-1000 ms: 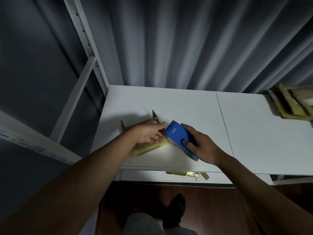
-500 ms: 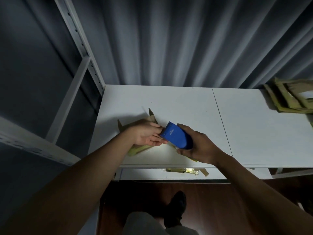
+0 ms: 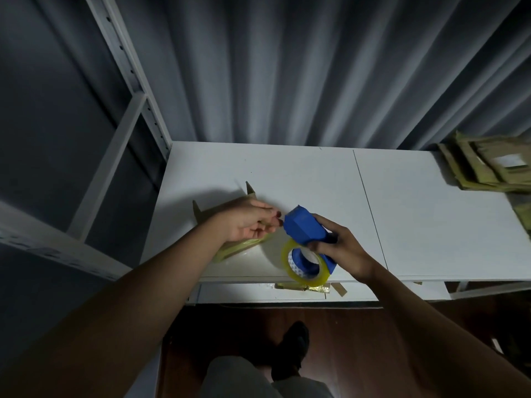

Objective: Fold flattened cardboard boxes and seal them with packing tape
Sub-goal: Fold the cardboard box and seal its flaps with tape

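While the white surface (image 3: 301, 179) carries the work under a grey pleated curtain (image 3: 287, 67), with a metal shelving frame (image 3: 126, 81) off to the left of both hands, a stack of flattened cardboard (image 3: 488, 168) waits well apart to the right of the right hand's fingers. Nearer, the small cardboard box (image 3: 230, 248), already streaked with tape, lies under the left hand (image 3: 247, 225), two flaps standing up beyond the knuckles. That hand's fingers (image 3: 268, 214) are loosely curled toward the dispenser's front edge; whether they pinch the tape end is too fine to tell. The right hand (image 3: 342, 248) grips the blue tape dispenser (image 3: 304, 228), its fingers wrapped round the handle, lifted clear of the box, with the clear tape roll (image 3: 306, 264) hanging just below them. To do this step well, I judge the tape should be torn cleanly against the blade and the loose end pressed flat along the seam. Scraps of tape and cardboard (image 3: 304, 288) lie on the lower shelf beneath the fingers.
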